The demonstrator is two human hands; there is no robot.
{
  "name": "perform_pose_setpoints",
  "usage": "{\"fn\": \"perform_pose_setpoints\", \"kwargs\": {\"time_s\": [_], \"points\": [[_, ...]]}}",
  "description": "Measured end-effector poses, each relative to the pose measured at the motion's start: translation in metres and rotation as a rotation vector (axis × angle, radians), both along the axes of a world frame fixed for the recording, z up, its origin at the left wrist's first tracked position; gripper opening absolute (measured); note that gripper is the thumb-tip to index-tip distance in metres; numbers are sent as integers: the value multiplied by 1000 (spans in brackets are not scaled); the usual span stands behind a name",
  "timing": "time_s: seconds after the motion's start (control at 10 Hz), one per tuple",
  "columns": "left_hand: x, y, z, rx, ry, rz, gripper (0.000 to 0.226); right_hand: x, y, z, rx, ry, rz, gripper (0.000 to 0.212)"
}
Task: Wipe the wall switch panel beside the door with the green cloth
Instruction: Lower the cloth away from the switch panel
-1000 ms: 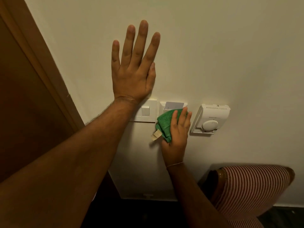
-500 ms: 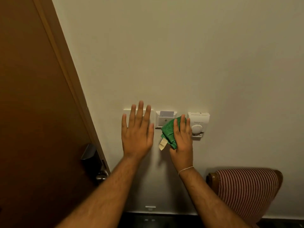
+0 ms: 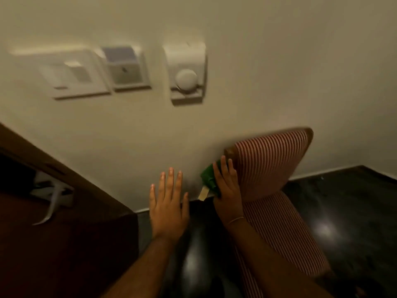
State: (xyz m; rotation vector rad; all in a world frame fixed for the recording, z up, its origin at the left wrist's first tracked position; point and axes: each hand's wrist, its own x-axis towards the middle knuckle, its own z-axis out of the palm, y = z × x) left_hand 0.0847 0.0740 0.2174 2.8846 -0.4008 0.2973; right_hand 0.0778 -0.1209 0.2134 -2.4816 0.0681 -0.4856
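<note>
The picture is blurred, so small details are hard to read. On the wall (image 3: 257, 61), in the upper left part of the view, is the switch panel (image 3: 79, 76), a pale plate with a square button. Just to its right is a card slot (image 3: 126, 68), and further right a white thermostat (image 3: 187, 76) with a round dial. Nothing touches these three things.

Both hands are low in the view, well below the panel. The left hand (image 3: 168, 203) is released: the palm is flat and the fingers (image 3: 170, 179) are spread and straight, pointing up toward the wall. It holds nothing. I cannot tell if it touches the wall.

The right hand (image 3: 227, 190) is grasping the green cloth (image 3: 209, 178), which is bunched under its fingers. A pale tag (image 3: 203, 193) hangs from the lower edge of the cloth. This hand is just beside the back of a chair (image 3: 272, 160) with red and white stripes, which stands against the wall on the right.

At the lower left is the brown door (image 3: 64, 244) with a metal handle (image 3: 52, 205). The floor (image 3: 343, 211) is dark and shiny.
</note>
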Motion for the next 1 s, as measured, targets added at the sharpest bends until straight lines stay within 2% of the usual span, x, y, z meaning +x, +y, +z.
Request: {"fn": "perform_pose_setpoints", "kwargs": {"time_s": [0.1,0.2,0.3,0.4,0.5,0.6,0.7,0.8,0.9,1.0], "points": [[-29,-30,-57,9,165,-65,70,-44,-48,-73,41,198,-76,77],[-44,-57,-103,38,234,-111,70,-63,-94,-136,23,449,-74,72],[-50,-76,-150,71,269,-153,70,-72,-126,-191,33,634,-97,76],[-54,-83,-185,105,270,-196,70,-76,-144,-239,-30,768,-112,72],[-58,-85,-214,146,276,-200,69,-66,-152,-277,-118,863,-31,71],[-64,-83,-231,206,312,-223,69,-65,-151,-298,-95,916,5,73],[-67,-75,-241,240,345,-241,70,-71,-146,-307,-149,977,20,92],[-70,-69,-235,263,391,-230,70,-71,-147,-295,-211,1046,80,125],[-70,-61,-224,281,425,-198,71,-69,-149,-274,-255,1022,104,124],[-65,-54,-201,277,450,-139,73,-65,-131,-241,-288,883,80,112]]}}
